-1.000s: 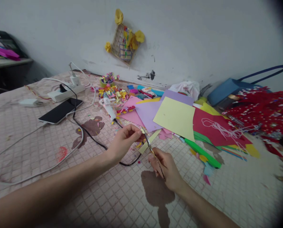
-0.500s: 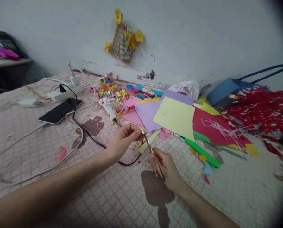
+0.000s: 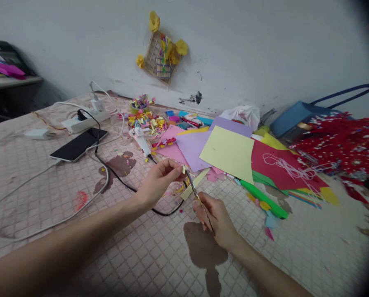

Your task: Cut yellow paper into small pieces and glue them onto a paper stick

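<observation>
Pinching a small, pale-yellow paper scrap (image 3: 184,169) between thumb and fingers of the left hand (image 3: 155,179), above a table with a pale, grid-patterned cover (image 3: 141,255). Gripping slim metal scissors with gold-coloured handles (image 3: 193,187) in the curled right hand (image 3: 217,214), with silver blades angled toward the left fingertips, right beside the scrap; too small to tell whether touching. Poised near a narrow, pale-yellow paper strip (image 3: 199,178) on the table, with a black cable (image 3: 122,185) passing behind the left wrist and a white plastic glue gun (image 3: 142,142) farther back. Flanked on the left by a black-screened, flat rectangular device (image 3: 79,144) near a white plastic power strip (image 3: 85,119), and on the right by overlapping paper sheets in pale yellow (image 3: 229,152), lilac (image 3: 192,150) and red (image 3: 277,154), with loose white string (image 3: 305,175) atop the red.
</observation>
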Action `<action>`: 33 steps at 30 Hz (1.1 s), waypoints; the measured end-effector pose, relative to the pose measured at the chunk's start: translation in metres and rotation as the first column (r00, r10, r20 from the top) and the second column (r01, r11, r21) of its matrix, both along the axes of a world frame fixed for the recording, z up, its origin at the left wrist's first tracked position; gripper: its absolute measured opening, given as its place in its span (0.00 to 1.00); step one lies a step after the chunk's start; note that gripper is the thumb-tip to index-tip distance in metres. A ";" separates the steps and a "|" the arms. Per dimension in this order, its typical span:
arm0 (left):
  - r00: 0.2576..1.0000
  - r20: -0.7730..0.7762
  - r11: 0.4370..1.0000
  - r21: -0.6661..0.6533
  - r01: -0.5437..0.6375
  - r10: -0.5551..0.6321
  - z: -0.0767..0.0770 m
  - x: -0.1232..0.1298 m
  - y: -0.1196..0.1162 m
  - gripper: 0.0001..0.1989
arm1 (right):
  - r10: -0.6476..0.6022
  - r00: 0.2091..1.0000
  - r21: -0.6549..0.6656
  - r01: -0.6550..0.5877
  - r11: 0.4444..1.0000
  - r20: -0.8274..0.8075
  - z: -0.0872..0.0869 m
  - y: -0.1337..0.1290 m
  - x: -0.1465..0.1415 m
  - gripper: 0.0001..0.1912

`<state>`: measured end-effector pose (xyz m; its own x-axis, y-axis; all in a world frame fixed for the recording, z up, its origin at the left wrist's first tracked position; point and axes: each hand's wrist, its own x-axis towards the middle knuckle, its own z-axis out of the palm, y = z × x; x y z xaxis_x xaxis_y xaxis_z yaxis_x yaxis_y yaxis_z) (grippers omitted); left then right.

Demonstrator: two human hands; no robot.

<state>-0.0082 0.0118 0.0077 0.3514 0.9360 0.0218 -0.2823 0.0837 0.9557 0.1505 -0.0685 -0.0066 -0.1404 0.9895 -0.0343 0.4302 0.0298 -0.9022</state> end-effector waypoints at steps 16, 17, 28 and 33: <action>0.992 -0.115 0.988 0.137 0.069 -0.053 0.008 -0.007 0.007 0.07 | -0.008 1.000 -0.007 0.008 1.000 -0.018 0.005 0.001 0.001 0.20; 0.990 -0.130 0.986 0.149 0.080 -0.061 0.010 -0.008 0.008 0.07 | -0.005 1.000 -0.012 0.004 1.000 -0.019 0.006 0.001 0.001 0.21; 0.979 -0.151 0.979 0.135 0.155 -0.134 0.012 -0.013 0.014 0.06 | 0.003 1.000 -0.019 -0.003 1.000 0.001 0.012 0.002 0.003 0.21; 0.972 -0.175 0.973 0.142 0.184 -0.158 0.015 -0.015 0.017 0.07 | 0.004 1.000 -0.006 -0.004 1.000 0.031 0.013 0.003 0.004 0.20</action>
